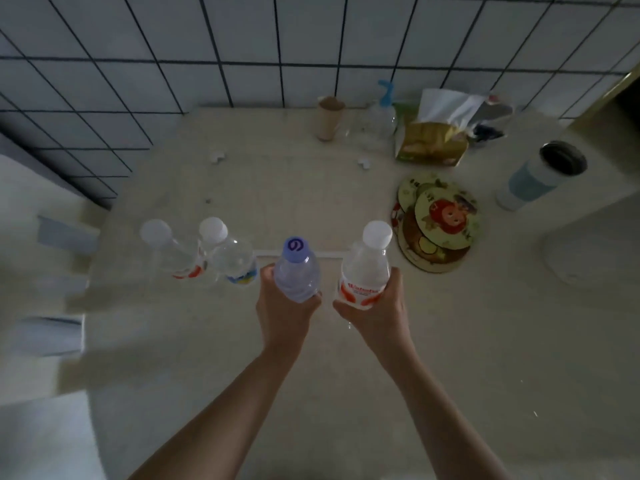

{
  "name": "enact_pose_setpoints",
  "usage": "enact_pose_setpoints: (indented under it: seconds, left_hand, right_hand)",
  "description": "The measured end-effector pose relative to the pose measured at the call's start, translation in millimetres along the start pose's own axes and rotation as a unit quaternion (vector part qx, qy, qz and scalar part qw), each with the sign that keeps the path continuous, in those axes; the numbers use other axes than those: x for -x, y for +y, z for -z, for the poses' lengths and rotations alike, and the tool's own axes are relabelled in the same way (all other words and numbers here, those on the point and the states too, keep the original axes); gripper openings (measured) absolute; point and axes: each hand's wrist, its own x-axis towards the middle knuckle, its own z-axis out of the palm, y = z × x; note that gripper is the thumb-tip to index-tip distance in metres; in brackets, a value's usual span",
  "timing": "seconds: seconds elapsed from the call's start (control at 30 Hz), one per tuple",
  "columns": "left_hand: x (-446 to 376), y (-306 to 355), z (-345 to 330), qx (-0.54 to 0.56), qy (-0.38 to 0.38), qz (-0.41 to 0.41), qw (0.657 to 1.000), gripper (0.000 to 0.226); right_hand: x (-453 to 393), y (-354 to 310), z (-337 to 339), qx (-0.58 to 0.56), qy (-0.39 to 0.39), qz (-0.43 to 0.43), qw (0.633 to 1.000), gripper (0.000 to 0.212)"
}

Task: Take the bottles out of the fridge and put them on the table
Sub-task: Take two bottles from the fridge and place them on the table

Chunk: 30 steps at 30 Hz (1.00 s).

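Bottles fill both of my hands above the pale desk [450, 341], arms reaching forward side by side from the bottom of the view. My left hand [284, 306] is wrapped around the lower body of a purple-capped bottle [297, 268], fingers curled round its far side, bottle upright. My right hand [377, 306] is closed on the red-labelled bottle [365, 271] with the white cap, thumb along its near side. I cannot tell whether either base touches the desk. Just left of my hands, two more bottles stand close together: a white-capped bottle with a red label [169, 251] and one with a blue-and-yellow label [232, 258]. Round cartoon coasters [440, 220] lie to the right, a tumbler [543, 174] beyond them, a tissue pack [436, 140] by the tiled wall [242, 46].
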Motion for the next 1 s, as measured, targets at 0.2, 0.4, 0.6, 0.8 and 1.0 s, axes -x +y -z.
enact_pose_setpoints:
  seconds: [0.2, 0.4, 0.6, 0.8, 1.0]
  left_hand:
    - [-24.7, 5.3, -18.6, 0.07, 0.078, 0.005, 0.994, 0.055]
    - [-42.5, -6.8, -34.5, 0.043, 0.09, -0.008, 0.995, 0.057]
    - [-43.2, -13.9, -37.6, 0.024, 0.108, 0.002, 0.994, 0.064]
    - [-45.7, -22.6, -37.9, 0.02, 0.097, -0.011, 0.995, 0.063]
    - [-48.2, -27.2, -32.8, 0.024, 0.067, -0.034, 0.997, 0.061]
  right_hand:
    - [-49.4, 13.9, -15.2, 0.022, -0.021, 0.031, 0.999, 0.08]
    - [-75.4, 26.3, -27.7, 0.027, -0.032, 0.021, 0.999, 0.08]
    - [-80.5, 33.5, -31.0, 0.049, -0.038, 0.038, 0.997, 0.08]
    - [-80.4, 35.8, -34.5, 0.044, -0.07, 0.051, 0.995, 0.078]
    - [-78.6, 38.6, -31.6, 0.041, -0.095, 0.051, 0.993, 0.076]
